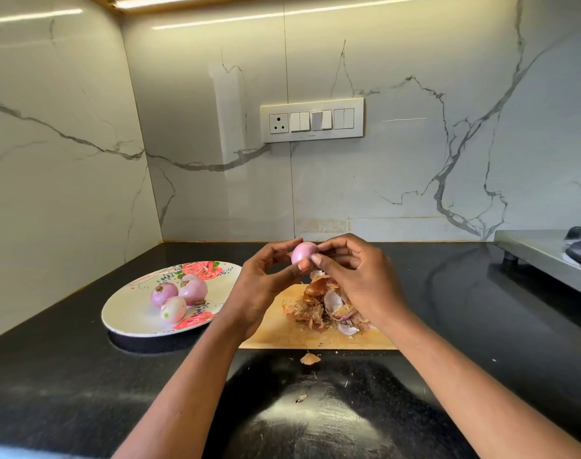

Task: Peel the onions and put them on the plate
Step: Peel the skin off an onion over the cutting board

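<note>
A small pink peeled onion (pixel 303 251) is held up above the wooden cutting board (pixel 282 332). My left hand (pixel 266 283) grips it from the left and below with thumb and fingers. My right hand (pixel 355 273) pinches its right side with thumb and fingertips. A heap of brown and pink onion skins (pixel 322 304) lies on the board under my hands. To the left stands a floral plate (pixel 126 313) with three peeled onions (pixel 176 298) in a cluster.
The black counter (pixel 83 385) meets marble walls at the back and left. A steel stove (pixel 547 256) stands at the right edge. Loose skin scraps (pixel 310 358) lie in front of the board. A switch panel (pixel 312 120) is on the back wall.
</note>
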`<state>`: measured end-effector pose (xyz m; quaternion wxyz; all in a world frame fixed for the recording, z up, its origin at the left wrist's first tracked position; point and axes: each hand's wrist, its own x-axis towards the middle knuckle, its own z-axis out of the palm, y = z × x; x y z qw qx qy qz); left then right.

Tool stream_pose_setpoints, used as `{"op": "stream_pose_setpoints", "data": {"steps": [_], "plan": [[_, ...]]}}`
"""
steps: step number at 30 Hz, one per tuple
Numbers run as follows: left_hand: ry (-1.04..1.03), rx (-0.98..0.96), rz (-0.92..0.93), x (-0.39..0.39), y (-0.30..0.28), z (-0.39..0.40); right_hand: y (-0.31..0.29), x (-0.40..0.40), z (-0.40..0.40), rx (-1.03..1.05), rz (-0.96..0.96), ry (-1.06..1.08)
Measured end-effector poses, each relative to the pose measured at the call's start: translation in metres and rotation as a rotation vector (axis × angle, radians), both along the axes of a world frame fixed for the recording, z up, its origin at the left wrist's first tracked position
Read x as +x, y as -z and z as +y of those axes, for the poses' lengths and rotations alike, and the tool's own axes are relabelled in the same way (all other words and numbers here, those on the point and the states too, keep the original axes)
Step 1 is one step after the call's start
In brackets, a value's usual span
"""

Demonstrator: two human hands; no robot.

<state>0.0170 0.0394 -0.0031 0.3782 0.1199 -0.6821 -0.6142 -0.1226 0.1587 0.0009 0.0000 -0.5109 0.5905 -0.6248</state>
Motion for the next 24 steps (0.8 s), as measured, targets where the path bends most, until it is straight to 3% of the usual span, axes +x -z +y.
{"op": "stream_pose_setpoints", "data": {"steps": [24], "plan": [[0.100,0.098,0.002,0.0005,-0.0017,0.0022,0.0016,-0.0050,-0.0010,0.000,0.005,0.021]]}}
